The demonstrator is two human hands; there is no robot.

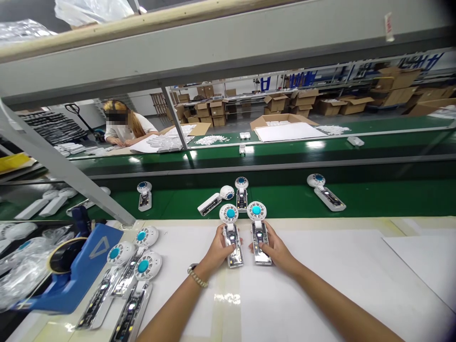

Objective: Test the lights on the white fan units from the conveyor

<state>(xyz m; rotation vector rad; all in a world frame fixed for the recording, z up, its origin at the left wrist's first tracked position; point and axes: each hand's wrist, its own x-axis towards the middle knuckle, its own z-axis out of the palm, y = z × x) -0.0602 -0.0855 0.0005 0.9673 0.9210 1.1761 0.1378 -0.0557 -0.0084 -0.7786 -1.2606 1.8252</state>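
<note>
My left hand (216, 251) is closed around the clear handle of a handheld fan (228, 214), its thumb lying on the front. In my right hand (280, 251) is a matching handheld fan (256, 211), also gripped by the handle with the thumb on its face. Both fans stand nearly upright side by side, a small gap between them. Each has a round white head with a blue centre, and circuitry shows through the handle. Just beyond, two more fans (241, 199) (210, 204) lie on the green conveyor belt (178, 202).
Several similar fans (142, 268) lie on the white-covered table (335, 285) at left, beside a blue tape dispenser (96, 251). Another fan (329, 198) lies on the belt at right. A metal post (64, 161) slants at left. Across the line, a person (130, 126) works near cardboard boxes (278, 121).
</note>
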